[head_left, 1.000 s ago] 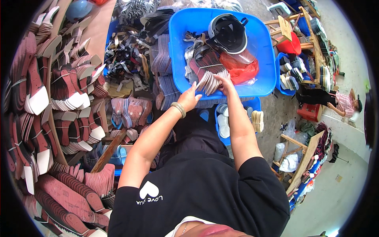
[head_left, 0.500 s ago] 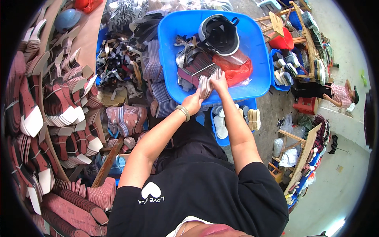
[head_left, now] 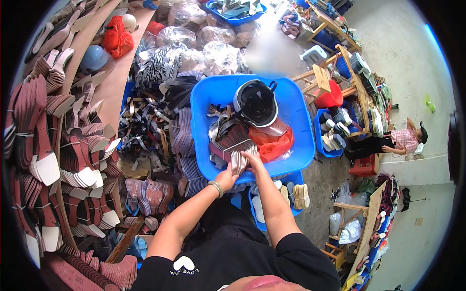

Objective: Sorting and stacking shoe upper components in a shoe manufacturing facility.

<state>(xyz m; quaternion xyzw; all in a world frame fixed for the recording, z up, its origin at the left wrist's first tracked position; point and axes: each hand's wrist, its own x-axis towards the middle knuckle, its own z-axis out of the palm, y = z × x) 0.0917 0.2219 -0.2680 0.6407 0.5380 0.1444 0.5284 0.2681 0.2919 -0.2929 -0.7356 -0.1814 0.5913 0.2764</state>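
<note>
Both hands, left hand and right hand, close around a stack of insoles at the near rim of the blue tub; thin, light, bendy, likely to fan apart, so best pinched across the edges.

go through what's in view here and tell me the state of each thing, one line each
left hand: closed on the stack of striped insoles, from below
right hand: gripping the same stack from the side
stack of striped insoles: held on edge over the tub's near rim
blue tub: full, open top
black helmet: lying in the tub, opening up
orange bag: crumpled in the tub
</note>
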